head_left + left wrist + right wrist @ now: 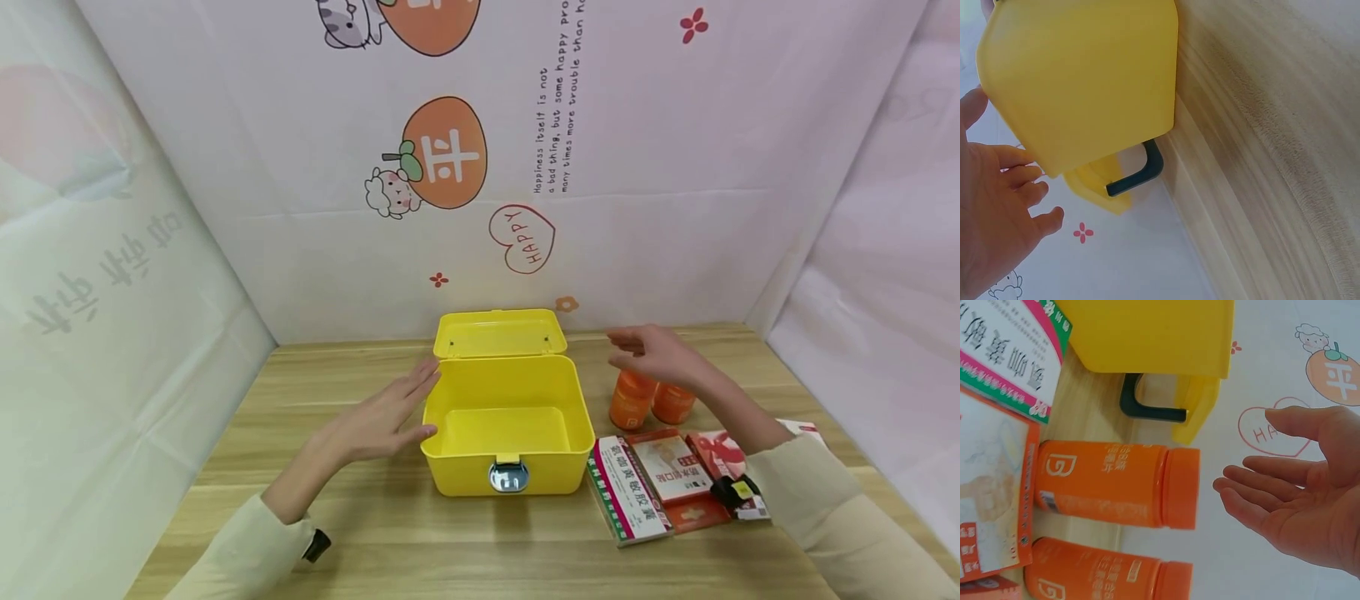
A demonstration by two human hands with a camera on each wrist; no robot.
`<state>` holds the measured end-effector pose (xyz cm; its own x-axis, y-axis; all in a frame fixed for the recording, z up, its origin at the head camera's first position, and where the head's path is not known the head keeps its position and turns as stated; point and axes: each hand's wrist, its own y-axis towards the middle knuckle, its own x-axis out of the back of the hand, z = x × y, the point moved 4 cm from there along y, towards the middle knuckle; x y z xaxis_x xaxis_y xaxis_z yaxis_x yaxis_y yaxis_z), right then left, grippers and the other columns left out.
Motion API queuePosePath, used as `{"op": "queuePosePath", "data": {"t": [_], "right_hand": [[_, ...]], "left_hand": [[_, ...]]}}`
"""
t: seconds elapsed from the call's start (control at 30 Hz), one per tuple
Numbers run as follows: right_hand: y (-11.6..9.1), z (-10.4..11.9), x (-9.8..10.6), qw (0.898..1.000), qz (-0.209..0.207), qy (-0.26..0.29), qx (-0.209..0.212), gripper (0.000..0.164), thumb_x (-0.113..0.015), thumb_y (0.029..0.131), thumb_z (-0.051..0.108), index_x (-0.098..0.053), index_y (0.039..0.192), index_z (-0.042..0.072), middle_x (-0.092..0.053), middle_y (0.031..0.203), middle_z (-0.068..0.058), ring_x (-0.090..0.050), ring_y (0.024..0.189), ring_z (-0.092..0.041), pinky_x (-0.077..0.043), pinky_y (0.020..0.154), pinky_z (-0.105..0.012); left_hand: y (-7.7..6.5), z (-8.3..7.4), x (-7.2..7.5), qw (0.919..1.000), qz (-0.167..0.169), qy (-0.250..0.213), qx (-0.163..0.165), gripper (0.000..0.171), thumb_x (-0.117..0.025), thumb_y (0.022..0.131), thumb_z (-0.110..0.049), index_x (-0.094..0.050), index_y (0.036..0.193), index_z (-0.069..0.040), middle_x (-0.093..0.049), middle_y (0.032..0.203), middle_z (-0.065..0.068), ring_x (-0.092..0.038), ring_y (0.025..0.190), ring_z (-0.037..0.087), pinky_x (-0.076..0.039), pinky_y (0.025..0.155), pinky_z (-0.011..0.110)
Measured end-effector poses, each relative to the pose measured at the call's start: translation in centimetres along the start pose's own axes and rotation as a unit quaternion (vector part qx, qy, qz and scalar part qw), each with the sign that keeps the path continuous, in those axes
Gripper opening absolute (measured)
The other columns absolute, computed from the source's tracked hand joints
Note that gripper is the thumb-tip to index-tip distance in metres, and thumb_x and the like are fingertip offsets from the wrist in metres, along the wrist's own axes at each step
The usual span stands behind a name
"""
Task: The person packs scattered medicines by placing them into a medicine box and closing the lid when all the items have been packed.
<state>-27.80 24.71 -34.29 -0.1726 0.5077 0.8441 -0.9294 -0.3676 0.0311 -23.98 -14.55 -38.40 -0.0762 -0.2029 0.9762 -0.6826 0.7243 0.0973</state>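
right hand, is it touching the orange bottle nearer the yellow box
Apart. The right wrist view shows white backdrop in the gap between the right hand and that orange bottle.

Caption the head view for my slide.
Open yellow box on a wooden table, left grip beside it, right grip hovering near two orange bottles.

Left hand (378, 421) is out in front, fingers pretty much straight and side by side, with the thumb sticking out away from them. Right hand (656, 357) sits a bit farther forward, fingers pointing inward with a loose bend, thumb apart too. Both forearms (300, 475) angle in toward the middle, bare past the pale sleeves (813, 492).
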Motion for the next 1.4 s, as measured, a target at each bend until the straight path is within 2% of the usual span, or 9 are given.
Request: {"op": "queuePosePath", "data": {"t": [0.33,0.7,0.93,1.07,1.2,1.4], "right_hand": [[-1.0,-2.1,-0.6,1.000,0.005,-0.002,-0.013,0.058,-0.066,0.095,0.020,-0.047,0.141,-0.010,-0.052,0.140,-0.034,-0.055,0.125,-0.051,-0.050,0.100,-0.060],[-1.5,-2.9,-1.0,1.000,-0.006,-0.016,-0.013,0.060,-0.071,0.091,0.020,-0.050,0.139,-0.011,-0.056,0.136,-0.034,-0.057,0.119,-0.050,-0.050,0.098,-0.062],[-1.8,-3.8,-2.0,0.998,-0.014,-0.047,-0.036,0.066,-0.073,0.087,0.024,-0.050,0.140,-0.008,-0.056,0.134,-0.033,-0.057,0.115,-0.048,-0.049,0.094,-0.063],[-1.8,-4.2,-2.6,0.998,-0.010,-0.031,-0.053,0.072,-0.076,0.084,0.022,-0.046,0.142,-0.009,-0.059,0.130,-0.033,-0.062,0.105,-0.041,-0.053,0.088,-0.057],[-1.6,-4.5,-3.3,0.997,-0.003,-0.016,-0.075,0.076,-0.077,0.084,0.020,-0.041,0.145,-0.008,-0.059,0.129,-0.033,-0.063,0.105,-0.041,-0.054,0.087,-0.056],[-1.6,-4.9,-3.8,0.995,-0.015,-0.005,-0.096,0.073,-0.077,0.084,0.019,-0.043,0.142,-0.009,-0.062,0.121,-0.030,-0.064,0.099,-0.038,-0.056,0.083,-0.053]], "left_hand": [[-0.3,0.2,-0.3,0.9996,0.019,0.003,0.019,0.079,-0.047,0.102,-0.049,-0.018,0.159,-0.003,-0.012,0.168,0.014,-0.017,0.155,0.029,-0.027,0.123,0.049],[-0.5,0.0,-0.1,0.9984,0.043,0.010,0.034,0.081,-0.044,0.102,-0.053,-0.016,0.159,-0.004,-0.008,0.169,0.011,-0.019,0.155,0.029,-0.027,0.123,0.048],[-0.4,-0.1,-0.1,0.9982,0.049,0.021,0.027,0.080,-0.043,0.102,-0.053,-0.015,0.159,-0.003,-0.007,0.169,0.011,-0.019,0.155,0.030,-0.027,0.123,0.047],[-0.5,-0.1,0.0,0.9979,0.052,0.032,0.021,0.080,-0.041,0.103,-0.053,-0.014,0.159,-0.003,-0.007,0.169,0.012,-0.018,0.155,0.030,-0.026,0.124,0.048],[-0.5,-0.1,-0.1,0.9974,0.053,0.047,0.014,0.079,-0.040,0.103,-0.052,-0.015,0.159,-0.001,-0.008,0.169,0.013,-0.018,0.155,0.030,-0.026,0.124,0.048],[-0.4,0.0,-0.1,0.9965,0.054,0.063,0.002,0.078,-0.038,0.104,-0.052,-0.015,0.158,0.000,-0.007,0.169,0.014,-0.016,0.155,0.029,-0.026,0.124,0.049]]}}
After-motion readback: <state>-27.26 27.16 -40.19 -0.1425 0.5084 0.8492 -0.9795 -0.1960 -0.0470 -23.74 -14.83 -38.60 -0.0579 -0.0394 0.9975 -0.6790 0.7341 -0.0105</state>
